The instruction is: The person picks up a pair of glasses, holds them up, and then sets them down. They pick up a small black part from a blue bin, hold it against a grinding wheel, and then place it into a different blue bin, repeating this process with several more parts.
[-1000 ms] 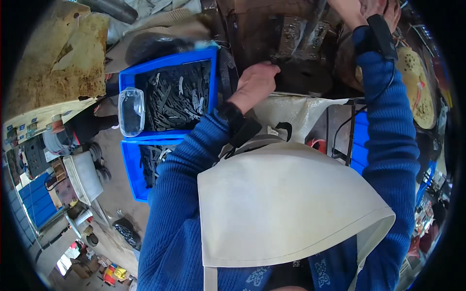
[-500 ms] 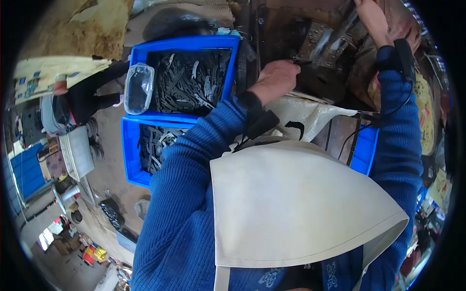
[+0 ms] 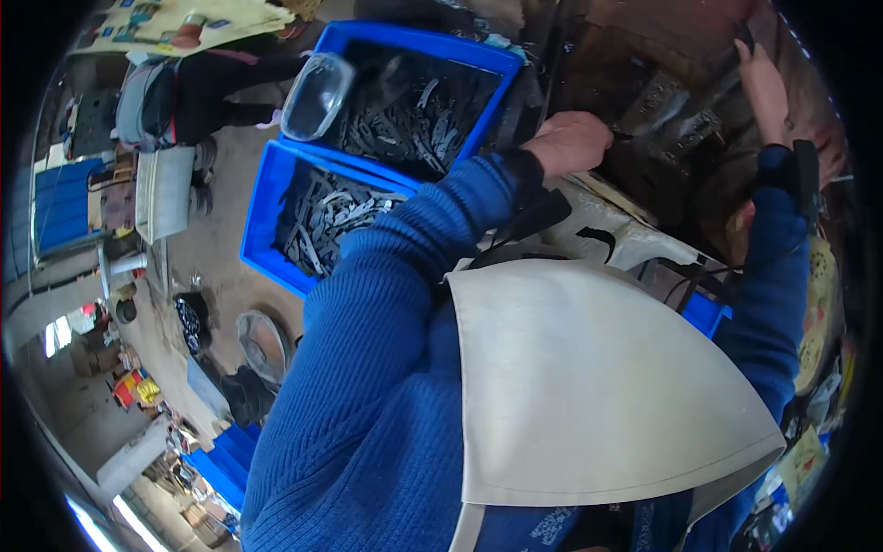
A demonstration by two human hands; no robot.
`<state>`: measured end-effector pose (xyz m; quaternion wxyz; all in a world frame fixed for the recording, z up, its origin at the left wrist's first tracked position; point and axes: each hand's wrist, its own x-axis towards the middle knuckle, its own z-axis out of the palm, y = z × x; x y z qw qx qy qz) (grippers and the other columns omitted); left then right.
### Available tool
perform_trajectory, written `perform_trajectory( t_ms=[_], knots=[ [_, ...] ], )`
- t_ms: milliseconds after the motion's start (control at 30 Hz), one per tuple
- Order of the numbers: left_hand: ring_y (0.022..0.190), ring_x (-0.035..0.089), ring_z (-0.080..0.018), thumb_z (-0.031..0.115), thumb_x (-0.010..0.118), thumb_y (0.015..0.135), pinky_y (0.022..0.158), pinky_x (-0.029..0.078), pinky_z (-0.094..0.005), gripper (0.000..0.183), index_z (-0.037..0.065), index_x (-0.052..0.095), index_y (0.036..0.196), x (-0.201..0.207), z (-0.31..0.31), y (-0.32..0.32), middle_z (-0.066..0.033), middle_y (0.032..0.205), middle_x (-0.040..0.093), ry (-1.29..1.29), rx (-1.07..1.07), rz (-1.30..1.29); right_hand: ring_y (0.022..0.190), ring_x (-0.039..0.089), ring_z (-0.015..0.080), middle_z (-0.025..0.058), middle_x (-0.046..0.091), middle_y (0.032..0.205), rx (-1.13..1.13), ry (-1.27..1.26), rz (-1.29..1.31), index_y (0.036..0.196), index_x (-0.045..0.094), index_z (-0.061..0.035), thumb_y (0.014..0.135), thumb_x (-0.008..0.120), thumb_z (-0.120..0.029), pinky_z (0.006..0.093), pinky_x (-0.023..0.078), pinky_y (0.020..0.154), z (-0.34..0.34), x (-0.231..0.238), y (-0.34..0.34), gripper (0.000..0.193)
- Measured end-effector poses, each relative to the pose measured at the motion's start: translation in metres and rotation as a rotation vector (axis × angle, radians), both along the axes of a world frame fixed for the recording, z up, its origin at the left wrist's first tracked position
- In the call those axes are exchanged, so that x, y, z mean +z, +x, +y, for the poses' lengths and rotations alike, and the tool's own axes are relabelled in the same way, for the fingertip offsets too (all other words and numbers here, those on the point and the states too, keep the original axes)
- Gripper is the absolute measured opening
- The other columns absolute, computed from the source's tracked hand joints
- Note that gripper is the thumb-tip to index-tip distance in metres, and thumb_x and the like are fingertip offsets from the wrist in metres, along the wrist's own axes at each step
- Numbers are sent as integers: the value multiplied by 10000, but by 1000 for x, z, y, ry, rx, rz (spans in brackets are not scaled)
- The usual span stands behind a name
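My left hand (image 3: 572, 143) is closed in front of a dark metal machine bed (image 3: 589, 69). A thin dark piece juts from its fingertips toward the metal blocks (image 3: 660, 103) on the bed; its kind is too small to make out. Farther right and higher, my right hand (image 3: 765, 92) is closed around a dark handle (image 3: 744, 35) whose end shows above the fingers. Left of my left hand, a blue bin (image 3: 418, 39) holds many thin, dark metal strips (image 3: 405, 120). A clear plastic tub (image 3: 317, 97) rests on that bin's left edge.
A second blue bin (image 3: 262, 221), with greyer strips, stands nearer me. Pale sacking (image 3: 635, 235) hangs along the machine's front edge. At the left another person (image 3: 175, 97) stands by a table. A round basin-like object (image 3: 262, 345) lies on the floor.
The view has turned, so the bins and machine appear shifted right. My left hand stays closed by the metal blocks. My right hand remains high at the right, with the dark handle now visible.
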<state>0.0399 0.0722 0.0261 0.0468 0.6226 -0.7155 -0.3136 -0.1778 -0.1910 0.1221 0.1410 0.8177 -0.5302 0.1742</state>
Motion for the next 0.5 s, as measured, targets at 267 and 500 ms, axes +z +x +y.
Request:
perform_trajectory(
  t_ms=[267,500],
  knots=[
    [920,665,-327,103,531,763,795,533,-429,225,113,731,866,-15,3,1,-148,911,694,-291,10,47,923,601,463,278,635,974,69,-45,61,1103,565,-51,976,403,-497,537,489,782,16,6,4,491],
    [995,640,-317,75,514,766,878,513,-409,335,137,709,1031,-8,6,-1,-146,1002,681,-196,31,37,890,612,452,259,649,927,-17,-2,-72,1012,565,-48,963,450,-433,547,482,757,28,9,11,405]
  ],
)
